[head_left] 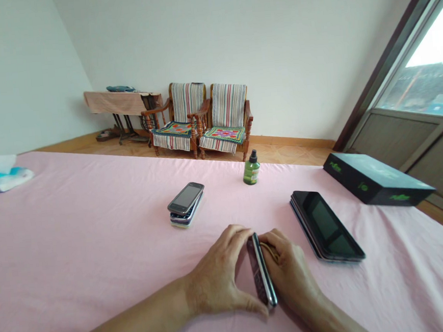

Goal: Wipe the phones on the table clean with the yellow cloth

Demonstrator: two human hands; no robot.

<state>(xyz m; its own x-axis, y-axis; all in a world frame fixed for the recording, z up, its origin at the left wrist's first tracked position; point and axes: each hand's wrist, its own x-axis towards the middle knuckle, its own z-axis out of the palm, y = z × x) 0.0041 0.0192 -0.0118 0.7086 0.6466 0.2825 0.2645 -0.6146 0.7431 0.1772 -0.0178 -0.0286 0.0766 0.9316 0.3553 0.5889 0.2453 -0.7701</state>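
Smartphone (261, 271) is standing tilted on its long edge between both hands, its dark back facing the left hand (216, 274) and its glossy edge catching the light. The left hand is curling around one side while the right hand (290, 265) is pressing against the other, the two pinching the phone between them. A thin yellowish loop (271, 252) is showing beside the right hand, too small to identify.

Both hands are resting on a softly creased pink cotton sheet (97, 247). Ahead and left of them, one small stack of slim phones (186, 204) is lying flat. To their right, one stack of black glossy tablets (326, 227) is lying close by. Farther ahead stands one green spray bottle (251, 170), and farther right sits one black box (378, 180) with green print. Far left lies one white-and-blue packet (0, 174). Beyond the sheet, two wooden armchairs (210, 118) with striped covers are standing on a tan floor (282, 153) against white walls.
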